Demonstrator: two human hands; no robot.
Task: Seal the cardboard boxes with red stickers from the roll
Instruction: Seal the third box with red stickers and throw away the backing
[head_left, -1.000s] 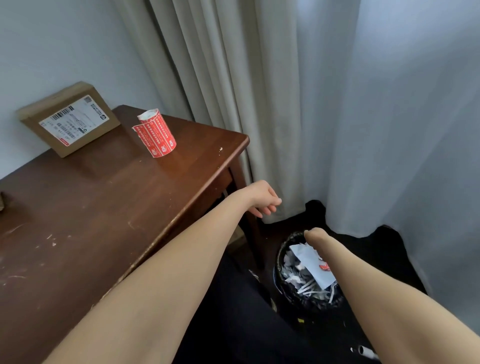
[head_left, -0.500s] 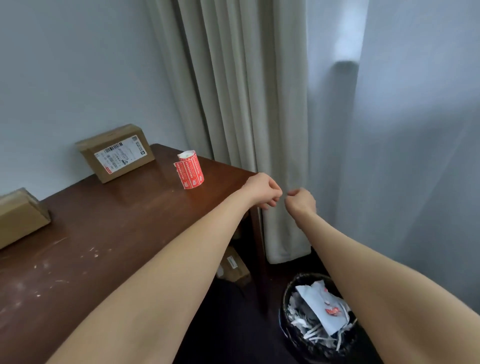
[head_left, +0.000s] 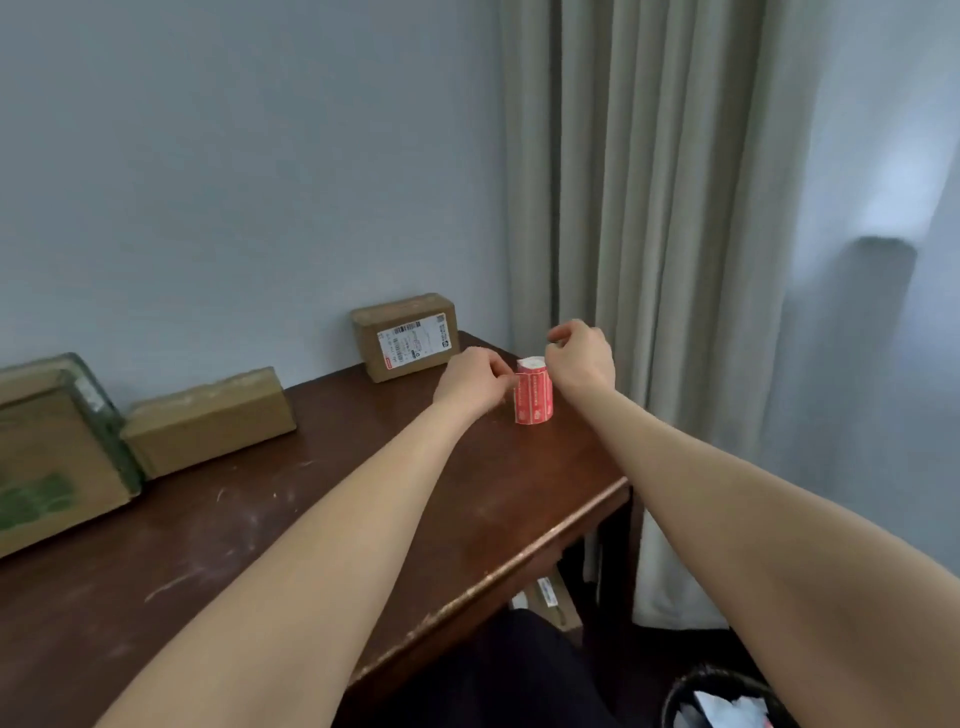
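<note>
Down at the floor: a black bin (head_left: 691, 693) at the near right holds crumpled white paper; a small box (head_left: 551, 597) with a white label sits under the table, its print too small to read.
Table (head_left: 249, 551): dark brown wood, scuffed and flecked with pale marks.
Big box (head_left: 52, 457): at the left edge of the table, cardboard with green print, too blurred to read.
Plain box (head_left: 208, 421): just right of it, brown, against the wall.
Roll (head_left: 534, 400): red stickers, standing upright near the table's far right corner, white core on top; the white print on the red cannot be read.
Left hand (head_left: 475, 382): fingers curled, pinching the roll's upper left edge.
Right hand (head_left: 579, 358): just right of the roll's top, fingers curled inward; whether it holds anything cannot be told.
Labelled box (head_left: 405, 338): far, against the wall behind the hands; white shipping label with a barcode and a red mark at its lower left, text illegible.
Curtain (head_left: 649, 208): beige folds at the far right, paler sheer cloth beside them.
</note>
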